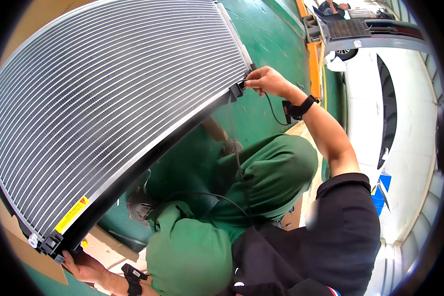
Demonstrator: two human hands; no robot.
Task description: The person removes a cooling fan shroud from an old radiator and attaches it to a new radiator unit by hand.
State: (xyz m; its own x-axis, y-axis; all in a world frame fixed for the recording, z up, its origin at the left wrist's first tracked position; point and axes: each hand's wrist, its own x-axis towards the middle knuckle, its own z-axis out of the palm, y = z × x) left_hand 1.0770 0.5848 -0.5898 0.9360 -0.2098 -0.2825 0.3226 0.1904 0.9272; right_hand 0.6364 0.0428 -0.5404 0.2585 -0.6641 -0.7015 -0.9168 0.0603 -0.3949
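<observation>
A large car radiator or condenser (113, 89) with silvery ribbed fins and black edge pieces fills the left, tilted in front of me. My left hand (86, 268) grips its near lower corner, thumb up by a black bracket (51, 242); the other fingers are partly hidden under the edge. At the right-hand corner, my right hand (264, 81) pinches a thin black piece beside a black clip (236, 91); its kind is too small to tell. A thin black cable (271, 106) hangs below that hand. A yellow label (71, 215) is stuck near the left corner.
Opened cardboard (114, 242) lies on the green floor (261, 29) beneath and around me. My bent knees in green trousers (190, 251) are close under the radiator. An orange lift post (314, 69) and a white car (365, 103) stand to the right. Another person (333, 7) is far off.
</observation>
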